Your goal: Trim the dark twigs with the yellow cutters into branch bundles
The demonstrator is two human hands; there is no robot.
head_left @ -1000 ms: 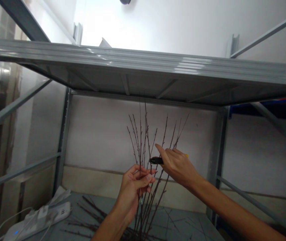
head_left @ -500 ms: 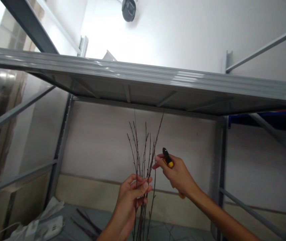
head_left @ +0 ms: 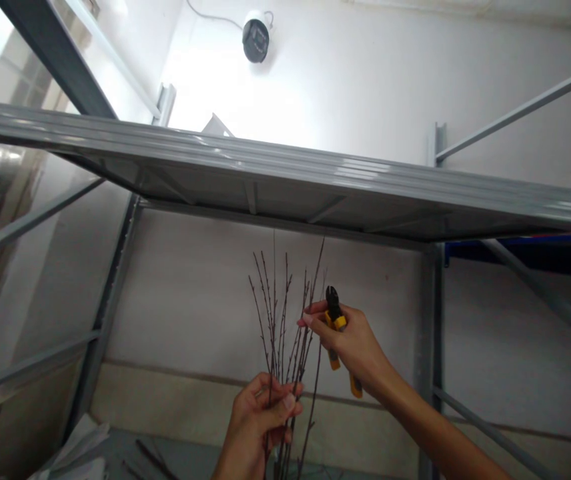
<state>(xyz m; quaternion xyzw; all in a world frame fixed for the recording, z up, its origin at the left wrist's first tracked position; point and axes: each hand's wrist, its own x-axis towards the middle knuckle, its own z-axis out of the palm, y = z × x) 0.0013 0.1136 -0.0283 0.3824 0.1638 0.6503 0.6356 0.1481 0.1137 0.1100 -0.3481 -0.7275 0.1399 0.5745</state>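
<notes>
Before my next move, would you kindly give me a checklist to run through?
1. Left hand gripping the twigs: ok, fingers around several stems.
2. Cutting pliers secure in the right hand: ok, yellow handles held, black head upward.
3. Right fingertips at the twigs: ok, beside the upper stems.
4. Pliers' jaws parted: cannot tell, too small.
5. Twig bases visible: not ok, below the picture.
6. Twig tips clear of the shelf: cannot tell, depth unclear.

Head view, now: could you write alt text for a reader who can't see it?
Two bare hands handle thin brown twigs beneath a grey metal shelf: the left hand grips them low, while the right hand touches them higher up and holds black-and-yellow cutters. A dome-like camera hangs on the pale wall above.
</notes>
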